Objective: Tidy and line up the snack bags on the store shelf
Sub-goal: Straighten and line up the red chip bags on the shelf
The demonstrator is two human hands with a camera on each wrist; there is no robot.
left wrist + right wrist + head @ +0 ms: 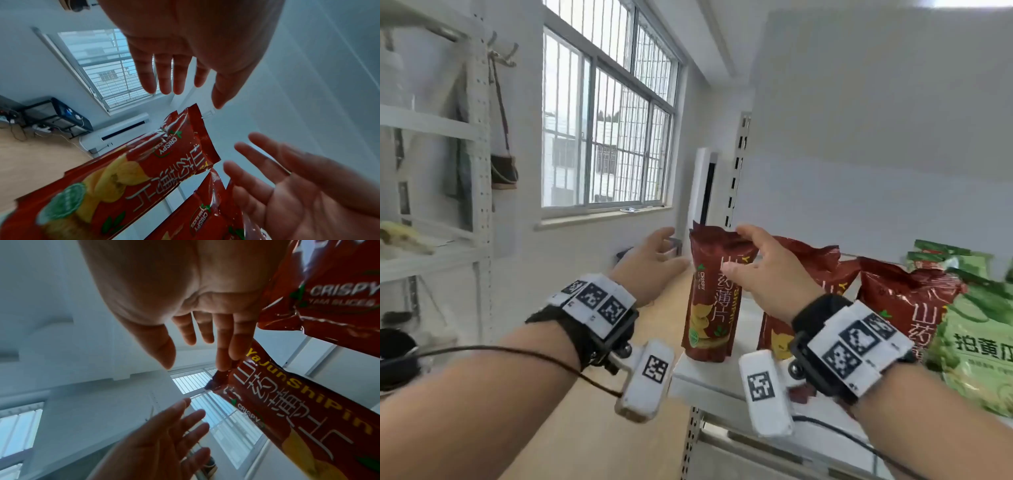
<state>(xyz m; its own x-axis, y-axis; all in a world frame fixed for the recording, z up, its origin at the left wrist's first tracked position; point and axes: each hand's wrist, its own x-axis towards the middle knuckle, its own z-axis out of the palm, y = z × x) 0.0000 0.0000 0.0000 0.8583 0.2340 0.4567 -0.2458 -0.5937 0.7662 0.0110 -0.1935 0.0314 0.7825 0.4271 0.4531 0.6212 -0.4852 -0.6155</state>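
Red snack bag is partly hidden behind the right hand.

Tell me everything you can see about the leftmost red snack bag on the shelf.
The leftmost red bag is glossy foil printed with white Chinese characters, "CRISPY" and yellow chips. It stands upright at the shelf's left front corner, its crimped top creased. The right hand's straight fingertips touch its top edge; the left hand is open beside it, apart.
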